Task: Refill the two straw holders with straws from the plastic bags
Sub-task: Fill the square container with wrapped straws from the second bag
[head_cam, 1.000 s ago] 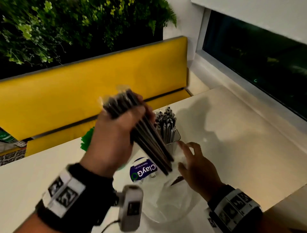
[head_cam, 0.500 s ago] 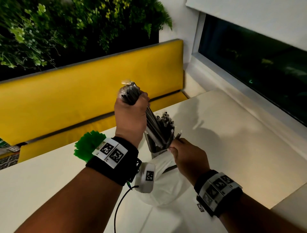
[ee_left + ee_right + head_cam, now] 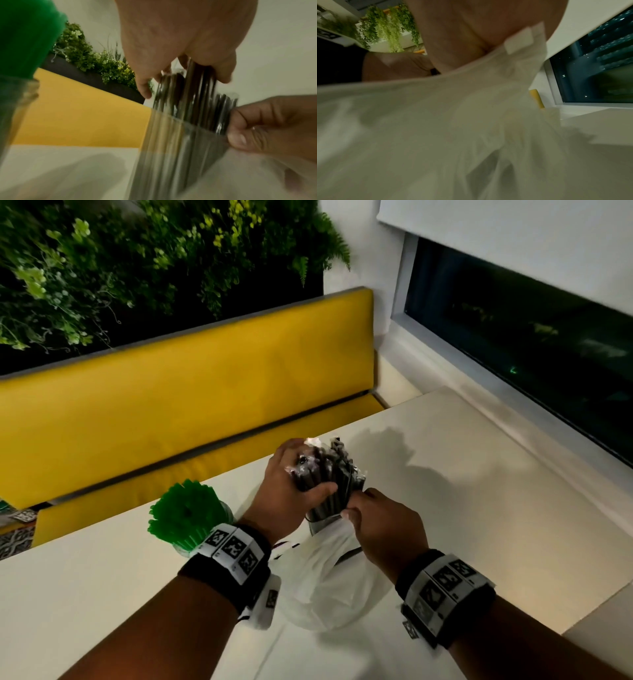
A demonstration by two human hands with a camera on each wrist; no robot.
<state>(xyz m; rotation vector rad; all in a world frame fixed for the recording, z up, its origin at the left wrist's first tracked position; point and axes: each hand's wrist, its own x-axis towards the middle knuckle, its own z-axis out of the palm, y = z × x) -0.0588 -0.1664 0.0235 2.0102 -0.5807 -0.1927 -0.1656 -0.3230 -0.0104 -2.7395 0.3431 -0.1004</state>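
White table (image 3: 479,525): two holders (image 3: 320,523), bag (image 3: 329,583)

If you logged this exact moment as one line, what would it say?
left hand: grips black straws in clear holder | right hand: pinches plastic bag | green straws holder: full

The left hand (image 3: 291,491) grips dark straws (image 3: 325,474) over a clear holder (image 3: 317,525); the right hand (image 3: 383,522) pinches the plastic bag (image 3: 325,583).

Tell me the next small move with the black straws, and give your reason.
Probably loosen the left hand and let the black straws drop fully into the clear holder. Their lower ends are already inside it, while the right hand pinches the plastic bag at the rim. The green straws already stand in their own holder.
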